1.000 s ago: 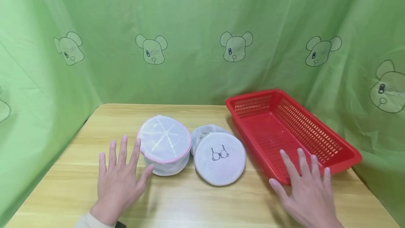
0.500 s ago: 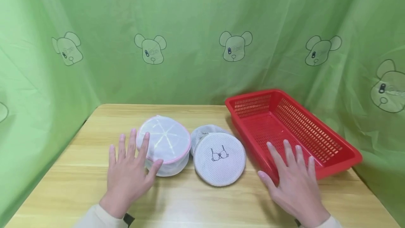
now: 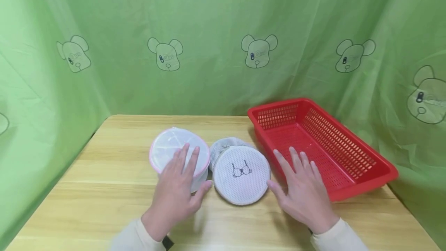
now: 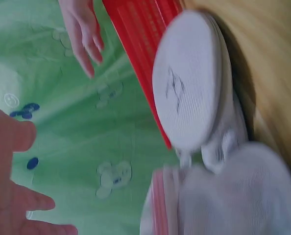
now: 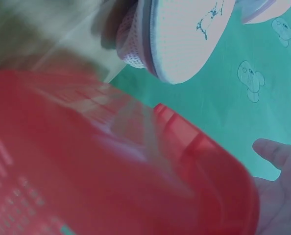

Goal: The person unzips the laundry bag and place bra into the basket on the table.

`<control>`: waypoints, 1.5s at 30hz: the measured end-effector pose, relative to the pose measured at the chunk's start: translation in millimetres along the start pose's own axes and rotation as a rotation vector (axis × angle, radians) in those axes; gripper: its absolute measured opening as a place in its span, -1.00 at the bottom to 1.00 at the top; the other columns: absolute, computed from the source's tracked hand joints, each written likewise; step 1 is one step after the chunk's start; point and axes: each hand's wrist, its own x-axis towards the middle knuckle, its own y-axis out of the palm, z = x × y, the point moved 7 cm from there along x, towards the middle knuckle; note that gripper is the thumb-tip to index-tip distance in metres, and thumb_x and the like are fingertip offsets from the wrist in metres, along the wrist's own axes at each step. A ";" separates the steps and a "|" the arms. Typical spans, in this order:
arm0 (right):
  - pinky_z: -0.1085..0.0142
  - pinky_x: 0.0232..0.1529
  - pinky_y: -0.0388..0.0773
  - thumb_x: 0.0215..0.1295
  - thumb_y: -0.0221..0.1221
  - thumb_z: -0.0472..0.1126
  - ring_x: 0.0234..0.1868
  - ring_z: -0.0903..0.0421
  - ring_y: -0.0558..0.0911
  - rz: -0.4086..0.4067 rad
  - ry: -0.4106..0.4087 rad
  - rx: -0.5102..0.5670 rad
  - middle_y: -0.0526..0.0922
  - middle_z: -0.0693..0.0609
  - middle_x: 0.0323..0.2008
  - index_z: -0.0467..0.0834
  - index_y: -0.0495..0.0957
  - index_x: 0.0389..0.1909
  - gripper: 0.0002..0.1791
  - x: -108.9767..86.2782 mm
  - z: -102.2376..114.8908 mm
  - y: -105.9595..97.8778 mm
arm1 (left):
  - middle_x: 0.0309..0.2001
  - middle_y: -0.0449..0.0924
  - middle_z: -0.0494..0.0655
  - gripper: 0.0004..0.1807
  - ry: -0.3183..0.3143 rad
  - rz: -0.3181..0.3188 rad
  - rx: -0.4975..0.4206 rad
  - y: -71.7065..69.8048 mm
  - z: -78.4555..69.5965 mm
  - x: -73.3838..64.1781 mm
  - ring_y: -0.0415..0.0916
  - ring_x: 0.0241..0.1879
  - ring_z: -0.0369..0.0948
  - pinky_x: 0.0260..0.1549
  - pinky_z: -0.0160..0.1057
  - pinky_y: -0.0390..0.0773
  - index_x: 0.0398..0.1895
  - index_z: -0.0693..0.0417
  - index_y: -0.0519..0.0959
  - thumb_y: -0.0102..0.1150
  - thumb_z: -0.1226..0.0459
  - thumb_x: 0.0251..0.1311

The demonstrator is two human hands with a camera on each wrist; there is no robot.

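Note:
Fingers spread, my left hand (image 3: 175, 195) hovers in front of a white mesh laundry bag (image 3: 165, 146) with a pink edge, its fingertips overlapping the bag's round top in the head view. My right hand (image 3: 303, 193) is held over the near left side of the red basket, fingers straight. Between the hands lies a round white mesh bra wash bag (image 3: 242, 185) with a bra drawing; it leans on another mesh bag (image 3: 228, 142) behind it, mostly covered. Neither hand holds anything. In the left wrist view the left fingers (image 4: 33, 200) are apart from the bags.
A red perforated plastic basket (image 3: 366, 185) stands at an angle on the table's right side; no items show inside it. The wooden table (image 3: 104, 173) is backed by a green curtain (image 3: 209, 88) with bear heads, which also hangs at both sides.
My left hand has moved right, from beside the pink-edged bag to in front of it. My right hand has shifted left, close to the bra wash bag. The bags and basket have not moved.

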 end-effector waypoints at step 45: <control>-0.05 0.11 0.48 0.21 0.27 -0.28 0.07 -0.18 0.56 0.060 -0.108 0.192 0.58 -0.26 0.04 -0.35 0.38 0.21 -0.44 64.3 41.4 30.0 | -0.32 0.40 0.01 -0.60 -0.967 0.300 -1.465 134.8 -11.9 -17.7 0.37 -0.38 -0.18 -0.40 -0.34 0.48 0.18 0.42 0.18 -0.06 0.37 0.39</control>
